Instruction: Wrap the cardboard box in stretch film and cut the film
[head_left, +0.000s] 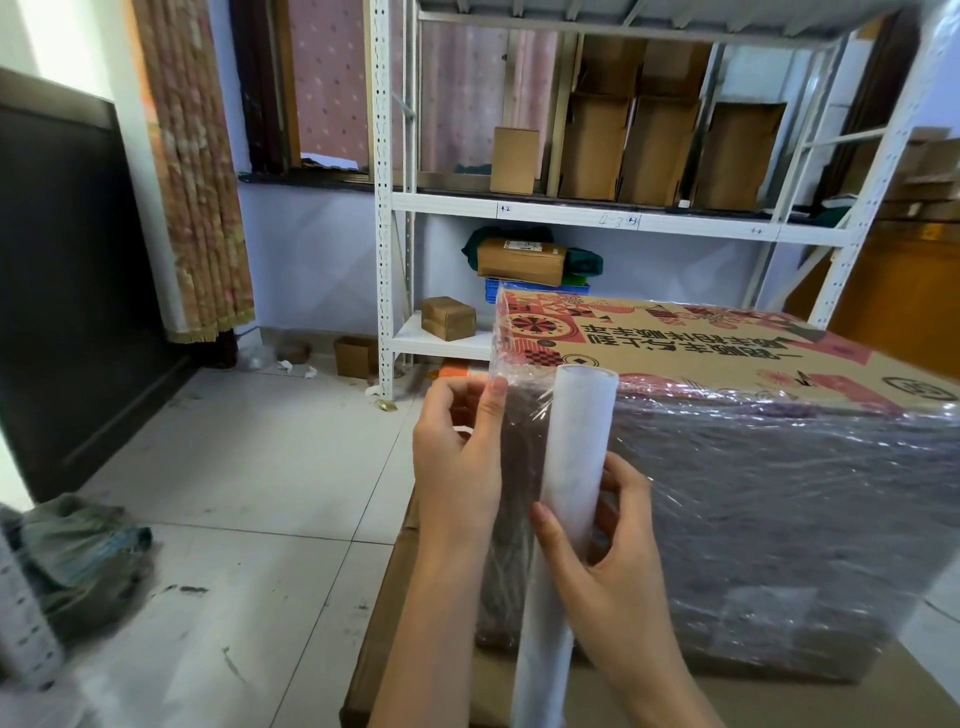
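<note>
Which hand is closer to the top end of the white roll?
Left. The left hand pinches film beside the roll's top end; the right hand grips the roll lower down, around its middle.

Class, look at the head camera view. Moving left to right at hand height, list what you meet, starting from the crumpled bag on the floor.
Crumpled bag → left hand → stretch film roll → right hand → film-wrapped cardboard box.
</note>
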